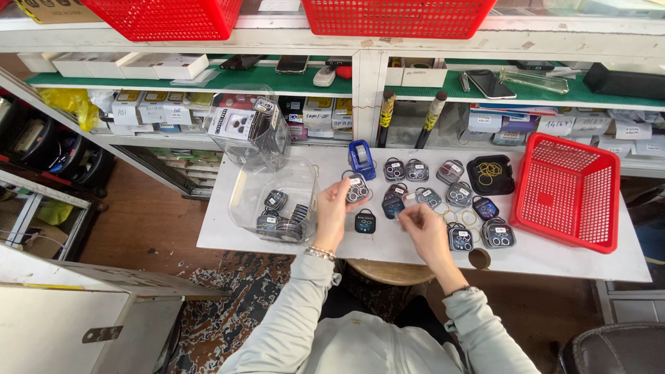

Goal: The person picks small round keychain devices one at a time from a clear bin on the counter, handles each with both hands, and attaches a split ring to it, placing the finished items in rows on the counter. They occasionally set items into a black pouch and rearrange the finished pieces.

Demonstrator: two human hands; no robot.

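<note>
Both hands work over the middle of the desk, forearms in pale grey sleeves reaching forward from the body. The left hand (334,206), a beaded bracelet at its wrist, is raised with fingers curled around a small square clear plastic case holding dark camera-lens rings (357,188), pinched between thumb and fingertips. The right hand (424,225) hovers lower, fingers drawn together in a pinch just beside the dark lens cases lying on the desk (415,197); whether it grips anything there is too small to tell.

Left of the left hand stands a clear plastic tub (276,201) with more such cases inside, and beyond it a tilted clear lid or box (251,128). Ahead of the left hand sits a blue tape dispenser (361,158). Beyond the right hand is a black tray of yellow rubber bands (490,174), and well to its right a red plastic mesh basket (566,192). The white desk (554,260) backs onto green-lined shelves (277,82) stacked with small boxes and phones, over a brown floor.
</note>
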